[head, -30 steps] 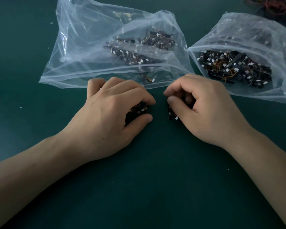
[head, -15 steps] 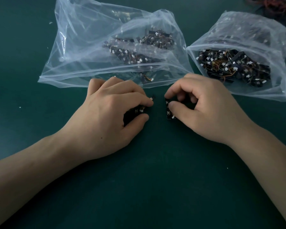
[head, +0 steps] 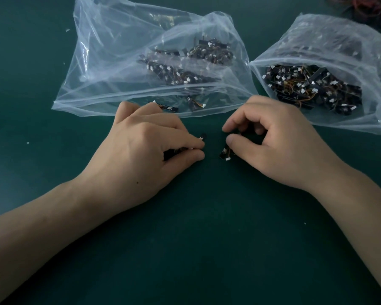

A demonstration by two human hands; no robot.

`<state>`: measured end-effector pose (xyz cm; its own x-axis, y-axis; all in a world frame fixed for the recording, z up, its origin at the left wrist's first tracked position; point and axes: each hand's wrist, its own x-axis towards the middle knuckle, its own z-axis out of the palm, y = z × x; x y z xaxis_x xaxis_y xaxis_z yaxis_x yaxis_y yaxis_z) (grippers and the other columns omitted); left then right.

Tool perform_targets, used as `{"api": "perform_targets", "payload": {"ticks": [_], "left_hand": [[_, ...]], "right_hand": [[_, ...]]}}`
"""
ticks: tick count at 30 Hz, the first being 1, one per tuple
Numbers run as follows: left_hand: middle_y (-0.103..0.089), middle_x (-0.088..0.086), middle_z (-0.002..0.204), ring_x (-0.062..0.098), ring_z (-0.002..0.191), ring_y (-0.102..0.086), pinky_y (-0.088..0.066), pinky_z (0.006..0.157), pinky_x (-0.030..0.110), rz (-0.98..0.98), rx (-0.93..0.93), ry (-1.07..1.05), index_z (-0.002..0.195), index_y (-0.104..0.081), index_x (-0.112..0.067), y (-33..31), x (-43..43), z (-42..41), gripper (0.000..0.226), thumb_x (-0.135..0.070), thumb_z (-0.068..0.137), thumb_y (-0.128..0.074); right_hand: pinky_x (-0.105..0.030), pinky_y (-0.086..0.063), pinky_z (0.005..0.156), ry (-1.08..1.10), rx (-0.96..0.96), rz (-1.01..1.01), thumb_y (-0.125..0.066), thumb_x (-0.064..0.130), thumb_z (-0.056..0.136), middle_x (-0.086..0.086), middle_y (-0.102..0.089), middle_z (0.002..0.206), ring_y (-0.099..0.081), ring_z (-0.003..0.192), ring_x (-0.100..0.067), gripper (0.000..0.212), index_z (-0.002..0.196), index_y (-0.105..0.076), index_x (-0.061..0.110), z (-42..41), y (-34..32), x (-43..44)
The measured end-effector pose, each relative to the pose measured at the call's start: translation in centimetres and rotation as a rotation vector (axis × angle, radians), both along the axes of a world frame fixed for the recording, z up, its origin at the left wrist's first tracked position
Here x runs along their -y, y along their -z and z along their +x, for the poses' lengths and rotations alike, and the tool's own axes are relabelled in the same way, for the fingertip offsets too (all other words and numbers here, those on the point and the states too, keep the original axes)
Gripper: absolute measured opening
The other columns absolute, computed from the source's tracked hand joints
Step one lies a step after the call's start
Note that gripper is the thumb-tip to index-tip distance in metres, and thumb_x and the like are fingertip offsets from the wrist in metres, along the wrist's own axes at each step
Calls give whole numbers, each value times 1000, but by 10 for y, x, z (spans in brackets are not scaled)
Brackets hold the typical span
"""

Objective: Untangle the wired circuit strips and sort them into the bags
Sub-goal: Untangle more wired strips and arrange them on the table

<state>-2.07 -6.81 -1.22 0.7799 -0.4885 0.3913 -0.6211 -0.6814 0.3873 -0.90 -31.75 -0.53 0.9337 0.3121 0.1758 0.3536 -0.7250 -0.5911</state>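
Note:
Two clear plastic bags lie on the dark green table. The left bag (head: 110, 69) holds several small black circuit strips with white connectors and thin wires. The right bag (head: 330, 36) holds a denser heap of the same strips. In front of the bags, my left hand (head: 141, 155) pinches a black circuit strip (head: 174, 151) between thumb and forefinger; most of it is hidden under the fingers. My right hand (head: 273, 146) holds another black strip (head: 224, 154) with a white connector under its thumb, its fingers curled above. A small gap separates the two hands.
A tangle of red and dark wires (head: 365, 9) lies at the far right corner behind the right bag. A small dark piece (head: 203, 135) sits just above my left forefinger tip. The green table (head: 196, 249) stretches toward me between my forearms.
Both hands have drifted slightly apart, widening the gap between the two strips. My right hand's fingers have lifted and loosened a little over its strip.

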Motion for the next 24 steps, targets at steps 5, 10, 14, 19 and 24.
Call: {"api": "perform_targets", "payload": {"ticks": [5,10,14,19,24], "left_hand": [[-65,-22,90,13,96,-58,-33,95,38,2,-57,-27,114,-75,-34,-5,2,-2,28,-52,92,-70],[-62,-15,96,15,99,-56,-36,97,42,-77,-153,-45,112,-73,-29,-17,1,-4,31,-29,90,-51],[-64,-13,103,15,104,-56,-38,103,44,-64,-190,-98,111,-73,-26,-19,1,-4,46,-11,74,-50],[-62,-17,100,15,99,-55,-40,97,44,-19,-187,-147,109,-73,-28,-15,2,-2,43,-12,76,-50],[-61,-17,96,18,93,-54,-33,90,33,39,-163,-133,105,-75,-29,-11,2,-3,39,-16,79,-50]], "right_hand": [[-17,-41,68,7,26,15,-74,40,85,16,-60,86,-57,82,-4,14,97,-72,32,1,1,-1],[-23,-41,69,-9,25,19,-71,44,86,16,-60,87,-57,79,-3,13,92,-73,33,0,1,-2],[-26,-42,70,-20,20,12,-70,45,86,17,-59,88,-57,80,-3,17,98,-76,34,-1,0,-3],[-21,-41,70,-45,17,7,-70,46,88,17,-61,90,-59,83,-2,19,100,-78,34,-1,1,-3],[-15,-41,61,5,35,189,-65,16,97,15,-63,76,-57,66,-12,15,99,-75,27,2,2,4]]}}
